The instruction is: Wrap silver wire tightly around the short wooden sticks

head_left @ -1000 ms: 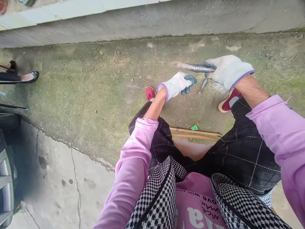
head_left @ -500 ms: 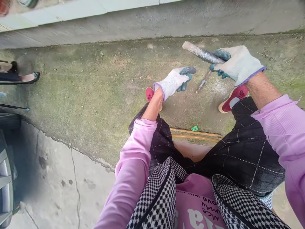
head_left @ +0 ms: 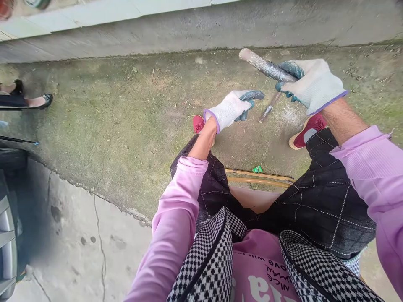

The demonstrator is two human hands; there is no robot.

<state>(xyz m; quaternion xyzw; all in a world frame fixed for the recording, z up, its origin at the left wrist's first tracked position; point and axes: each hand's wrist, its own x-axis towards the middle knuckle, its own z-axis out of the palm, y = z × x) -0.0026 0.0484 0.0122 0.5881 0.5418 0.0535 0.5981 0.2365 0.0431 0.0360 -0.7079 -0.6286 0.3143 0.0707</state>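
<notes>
My right hand (head_left: 311, 84), in a white knit glove with blue-grey coated fingers, is wrapped round a thick wooden stick (head_left: 248, 57). Silvery wire or thread (head_left: 274, 71) is wound round the stick's middle, and its bare end points up and left. Below that hand shows a thinner stick (head_left: 267, 111) with a silvery winding near its lower end; whether it lies on the ground or hangs from the hand I cannot tell. My left hand (head_left: 239, 107), gloved alike, is closed just left of the thinner stick, forefinger stretched out. What its fingers hold, if anything, is hidden.
A low concrete ledge (head_left: 189, 31) runs along the far side. Between my legs are yellowish strips (head_left: 258, 180) and a small green wrapper (head_left: 257, 169). Another person's shoes (head_left: 47, 100) are at far left, above a car wheel (head_left: 8, 235).
My right hand has shifted slightly up and left, with the thick stick in it. The left hand has moved a little to the right, its forefinger reaching farther out.
</notes>
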